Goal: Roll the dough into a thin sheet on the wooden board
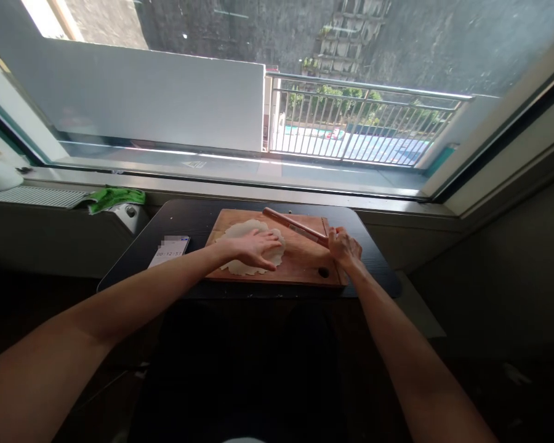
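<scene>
- A green cloth is seen draped well to the left of the fingers of the left hand.
- A phone, with a timer displayed, is laid on the dark bench, nearer to those fingers, on their left.
- A flat sheet of dough is partly covered by the left hand, whose fingers are held open and spread, palm down, above its right part.
- A wooden cutting board is set under the dough and both hands' fingers.
- A rolling pin is gripped at its right end by the closed fingers of the right hand; its other end is pointed past the left fingertips.
</scene>
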Demonstrator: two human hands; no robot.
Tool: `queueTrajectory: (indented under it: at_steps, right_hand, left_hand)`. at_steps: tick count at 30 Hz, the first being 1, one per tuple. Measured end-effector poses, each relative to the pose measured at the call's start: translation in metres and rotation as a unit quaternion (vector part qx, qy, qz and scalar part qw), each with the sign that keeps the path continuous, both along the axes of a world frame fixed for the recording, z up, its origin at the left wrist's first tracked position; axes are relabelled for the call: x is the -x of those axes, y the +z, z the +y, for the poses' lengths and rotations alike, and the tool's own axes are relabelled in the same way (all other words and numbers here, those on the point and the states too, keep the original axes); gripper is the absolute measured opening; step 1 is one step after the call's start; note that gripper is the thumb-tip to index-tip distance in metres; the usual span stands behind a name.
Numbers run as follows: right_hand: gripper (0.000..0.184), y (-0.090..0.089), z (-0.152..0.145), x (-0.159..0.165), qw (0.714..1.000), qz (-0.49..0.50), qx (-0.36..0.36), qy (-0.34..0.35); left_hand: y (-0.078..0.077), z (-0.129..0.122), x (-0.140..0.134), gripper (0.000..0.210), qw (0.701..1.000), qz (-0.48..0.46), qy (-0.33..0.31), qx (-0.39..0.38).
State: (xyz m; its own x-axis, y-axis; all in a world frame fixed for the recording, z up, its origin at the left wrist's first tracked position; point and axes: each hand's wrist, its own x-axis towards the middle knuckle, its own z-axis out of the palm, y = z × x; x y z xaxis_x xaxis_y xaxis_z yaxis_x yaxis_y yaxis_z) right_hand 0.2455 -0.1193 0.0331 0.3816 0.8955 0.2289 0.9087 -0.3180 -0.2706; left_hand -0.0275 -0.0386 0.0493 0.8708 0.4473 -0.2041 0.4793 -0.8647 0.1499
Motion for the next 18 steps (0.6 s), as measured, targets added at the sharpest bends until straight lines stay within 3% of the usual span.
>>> queueTrajectory:
  at_steps: [4,9,12,16,18]
  right_hand:
    - [0.057,-0.006,-0.006,0.000,0.994,0.053,0.040,-0.085]
    - [0.052,-0.007,-0.003,0.001,0.985,0.111,0.060,-0.121]
    - [0.050,-0.007,-0.001,0.002,0.982,0.118,0.070,-0.128]
    - [0.050,-0.004,0.000,0.006,0.983,0.119,0.077,-0.120]
    - [0.050,-0.002,0.000,0.007,0.983,0.117,0.083,-0.118]
  left_hand:
    - [-0.023,-0.011,0.003,0.070,1.000,0.024,-0.012,-0.002]
    - [-0.046,-0.004,0.004,0.060,0.998,0.016,0.051,-0.041]
    - [-0.048,-0.004,-0.002,0.060,0.995,-0.002,0.084,-0.051]
    - [-0.041,-0.016,-0.007,0.067,0.997,-0.043,0.047,-0.049]
    - [-0.035,-0.022,-0.007,0.060,0.994,-0.074,0.048,-0.071]
